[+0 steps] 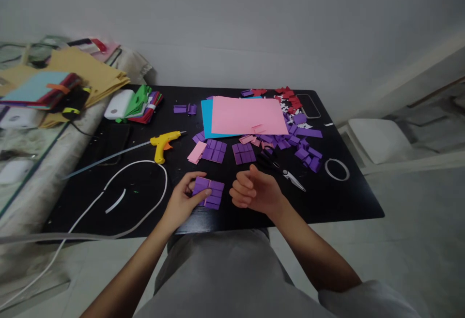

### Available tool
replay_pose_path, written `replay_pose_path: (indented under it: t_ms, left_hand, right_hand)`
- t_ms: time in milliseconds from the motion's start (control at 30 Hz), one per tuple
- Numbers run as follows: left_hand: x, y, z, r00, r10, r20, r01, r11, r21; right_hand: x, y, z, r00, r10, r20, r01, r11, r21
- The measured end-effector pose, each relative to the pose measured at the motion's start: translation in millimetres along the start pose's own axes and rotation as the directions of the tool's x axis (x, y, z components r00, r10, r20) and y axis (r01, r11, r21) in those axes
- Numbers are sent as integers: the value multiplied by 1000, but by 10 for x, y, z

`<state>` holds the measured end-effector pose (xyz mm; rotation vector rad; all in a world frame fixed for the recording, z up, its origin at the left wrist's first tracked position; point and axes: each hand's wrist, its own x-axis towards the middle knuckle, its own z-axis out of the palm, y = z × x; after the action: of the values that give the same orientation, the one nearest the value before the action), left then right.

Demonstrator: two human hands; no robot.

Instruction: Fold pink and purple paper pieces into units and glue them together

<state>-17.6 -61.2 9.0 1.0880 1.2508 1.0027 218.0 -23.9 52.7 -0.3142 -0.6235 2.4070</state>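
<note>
"Purple paper square (217,193), go. Where is it?"

"Over the near part of the table (327,206), in front of the person. Left hand (183,199) has it by its left side, thumb on top, fingers behind. Pink strip shows between its purple panels."

"Right hand (257,192)?"

"Just beside the square, not touching it. Fingers curled in, thumb up. Can't tell if anything small is pinched in there."

"Neighbours, quick."

"Two more purple squares, one left (215,151), one right (243,154), lying beyond the hands. Pink slip (196,152) touches the left one. Scissors (292,180) just past the right hand, blades pointing right and toward the person."

"Further back?"

"Pink sheet (247,114) on top of a blue sheet (207,122), folded purple pieces (281,141) scattered along their near and right edges. White ring (337,170) near the table's right side."

"Left side?"

"Yellow glue gun (163,146) on its side, nozzle right, long glue stick (109,159) out the back. White cable (145,161) loops just below it."
</note>
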Motion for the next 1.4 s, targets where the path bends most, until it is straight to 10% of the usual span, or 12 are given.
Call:
replay_pose_path:
  t_ms: [233, 1100, 1167, 1267, 1400]
  left_hand:
    - [241, 163, -161, 982, 13, -187, -24, 998, -61]
    - [156, -26, -74, 984, -16, -179, 7, 999, -54]
    - [153, -16, -69, 984, -19, -179, 9, 998, -57]
    - [152, -4, -58, 984, -25, -174, 12, 997, -75]
    - [156, 3, -55, 986, -31, -164, 14, 995, -102]
  right_hand:
    - [-23, 22, -30, 978, -73, -196, 59, 995, -77]
    - [-67, 39, -142, 974, -104, -200, 51, 966, -254]
    - [-69, 33, -137, 950, -199, -241, 58, 871, -488]
    - [-66, 33, -111, 849, -473, -235, 19, 472, -881]
    - [-44, 83, -97, 784, -611, -114, -10, 171, -985]
